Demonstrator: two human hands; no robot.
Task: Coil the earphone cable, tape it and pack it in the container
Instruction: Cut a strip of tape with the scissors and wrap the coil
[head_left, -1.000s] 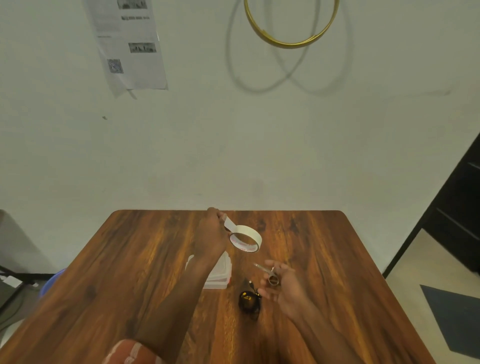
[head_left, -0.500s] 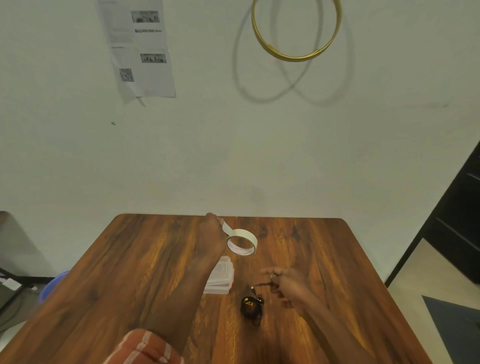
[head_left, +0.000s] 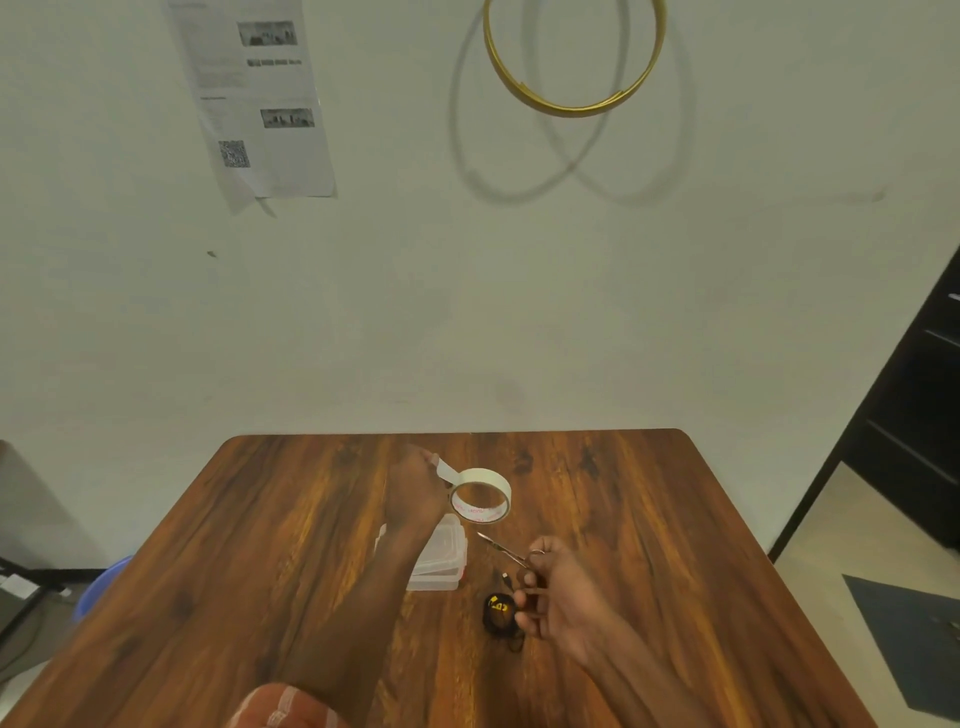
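Note:
My left hand (head_left: 415, 493) is raised over the table and pinches the free end of a strip pulled from a white tape roll (head_left: 480, 501), which hangs just right of it. My right hand (head_left: 558, 592) grips small metal scissors (head_left: 506, 548), blades pointing up-left toward the roll. The coiled black earphone cable (head_left: 497, 613) lies on the wooden table (head_left: 649, 519), just left of my right hand. A clear plastic container (head_left: 441, 558) with its lid sits below the tape, partly hidden by my left forearm.
The table's far edge meets a pale wall with a printed sheet (head_left: 260, 98) and a gold hoop (head_left: 574, 57). A dark cabinet (head_left: 914, 415) stands at the right. A blue tub (head_left: 98, 587) is on the floor at the left.
My right hand turned and lifted the scissors, so the blades now point toward the tape. The left hand kept holding the tape strip and roll above the container.

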